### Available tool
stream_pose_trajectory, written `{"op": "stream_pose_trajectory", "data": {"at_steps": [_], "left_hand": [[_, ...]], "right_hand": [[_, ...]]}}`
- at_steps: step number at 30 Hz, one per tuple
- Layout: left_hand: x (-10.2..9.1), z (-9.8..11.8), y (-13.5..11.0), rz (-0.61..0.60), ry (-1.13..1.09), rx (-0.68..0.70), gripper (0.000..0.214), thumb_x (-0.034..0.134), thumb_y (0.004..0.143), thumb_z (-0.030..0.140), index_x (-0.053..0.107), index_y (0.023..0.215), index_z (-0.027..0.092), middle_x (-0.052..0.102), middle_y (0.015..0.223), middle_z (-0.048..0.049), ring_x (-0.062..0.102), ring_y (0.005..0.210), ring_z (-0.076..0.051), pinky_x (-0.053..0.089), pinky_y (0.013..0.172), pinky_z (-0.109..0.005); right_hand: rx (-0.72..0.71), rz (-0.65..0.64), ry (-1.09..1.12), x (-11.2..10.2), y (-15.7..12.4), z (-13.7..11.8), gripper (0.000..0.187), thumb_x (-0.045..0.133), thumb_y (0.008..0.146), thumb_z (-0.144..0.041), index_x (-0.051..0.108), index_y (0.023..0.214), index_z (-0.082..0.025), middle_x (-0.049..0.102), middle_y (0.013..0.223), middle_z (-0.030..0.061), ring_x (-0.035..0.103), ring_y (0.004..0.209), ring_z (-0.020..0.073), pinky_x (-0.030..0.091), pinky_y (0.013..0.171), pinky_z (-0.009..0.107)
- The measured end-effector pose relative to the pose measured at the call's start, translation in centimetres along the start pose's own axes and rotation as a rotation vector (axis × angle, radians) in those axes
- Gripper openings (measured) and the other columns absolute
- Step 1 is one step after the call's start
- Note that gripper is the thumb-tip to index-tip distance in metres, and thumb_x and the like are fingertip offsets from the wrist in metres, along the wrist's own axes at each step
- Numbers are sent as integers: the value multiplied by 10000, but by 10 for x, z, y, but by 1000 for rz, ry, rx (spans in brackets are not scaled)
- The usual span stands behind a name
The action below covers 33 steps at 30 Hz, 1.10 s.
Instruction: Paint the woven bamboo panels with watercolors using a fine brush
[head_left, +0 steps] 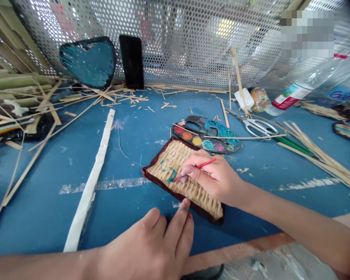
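Note:
A small woven bamboo mat [175, 163] with a dark red border lies on the blue table [128, 202]. Teal paint marks run across its near-left part. My right hand [216, 177] rests on the mat, pinching a thin red paintbrush [205, 164] whose tip touches the teal paint. My left hand [151, 243] lies flat on the table in front of the mat, fingers together, one fingertip touching the mat's near edge. A watercolour palette [207, 136] with several coloured pans sits just behind the mat.
A long white strip [90, 182] lies left of the mat. Bamboo strips and shavings [46, 105] litter the back left. A teal heart-shaped piece [89, 62] and a black phone [132, 62] lean on the perforated metal screen. Scissors [258, 126], plastic bottles [312, 83] and more strips [317, 155] lie right.

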<state>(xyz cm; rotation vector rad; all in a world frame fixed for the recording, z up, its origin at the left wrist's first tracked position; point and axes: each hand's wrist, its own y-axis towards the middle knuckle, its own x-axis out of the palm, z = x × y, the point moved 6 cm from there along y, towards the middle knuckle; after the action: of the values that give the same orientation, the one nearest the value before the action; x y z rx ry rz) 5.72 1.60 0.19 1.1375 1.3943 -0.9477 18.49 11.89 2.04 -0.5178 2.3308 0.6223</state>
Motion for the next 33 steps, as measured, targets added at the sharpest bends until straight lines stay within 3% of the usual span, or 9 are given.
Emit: {"op": "stream_pose_trajectory", "data": {"at_steps": [13,19,27,33], "left_hand": [[-1,1,0,-6,13,-20,473,256,930,67,501,1330,15,552,1338,-258,693,930,-281,518,586,-356],[-2,2,0,19,32,-24,468,259,927,61,518,1314,13,555,1333,-259,696,895,-272,504,577,-345],[-5,0,2,33,66,-17,459,284,919,77,531,1298,1,572,1308,-267,671,704,-233,473,540,-338],[-5,1,1,34,49,-32,457,290,919,75,530,1302,11,562,1324,-262,680,782,-243,470,553,-334]], "right_hand": [[-28,33,-18,-2,1,0,254,471,975,-234,642,801,-161,675,742,10,588,758,135,408,773,292],[71,126,186,-8,4,13,247,472,984,-302,653,868,-179,674,820,6,630,780,118,460,734,248],[120,40,163,-2,11,21,316,452,990,-307,650,801,-151,675,772,18,632,717,113,460,706,240],[102,44,175,-1,9,17,302,456,990,-306,641,803,-157,677,786,11,631,733,103,458,719,229]]}}
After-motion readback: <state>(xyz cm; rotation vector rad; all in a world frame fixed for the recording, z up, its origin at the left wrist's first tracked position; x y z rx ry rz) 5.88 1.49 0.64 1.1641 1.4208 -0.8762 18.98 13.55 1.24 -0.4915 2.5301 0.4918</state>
